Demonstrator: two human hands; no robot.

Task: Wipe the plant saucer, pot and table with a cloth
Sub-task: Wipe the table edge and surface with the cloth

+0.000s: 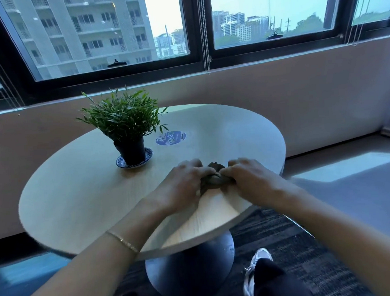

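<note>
The cloth [215,177], a dark brownish rag, is being held twisted into a rope over the near part of the round surface [81,194]. Its long axis is running side to side, from one hand to the other, with a loose bunch poking up behind the twist. The left hand [183,186] is closing its grip on the cloth's left end and the right hand [250,178] is closing its grip on the right end, so both fists are clamped tight on fabric and nearly touching each other; this looks like wringing or gathering before wiping.

From the cloth, the pot [130,150] is lying away and to the left, well apart, and it is standing upright on the saucer [149,155], a small blue-patterned dish whose rim is showing around the pot's base. The left hand is the nearer one to it, so it is probably the hand that will be reaching that way. A leafy green plant [121,116] is spreading above the pot.

Farther from the cloth, just right of the pot, a round blue sticker [171,138] is lying flat on the surface; its white lettering is too blurred to read with confidence. A thin bracelet [123,242] is circling the left wrist. No wiping of pot or saucer appears to be under way yet.
</note>
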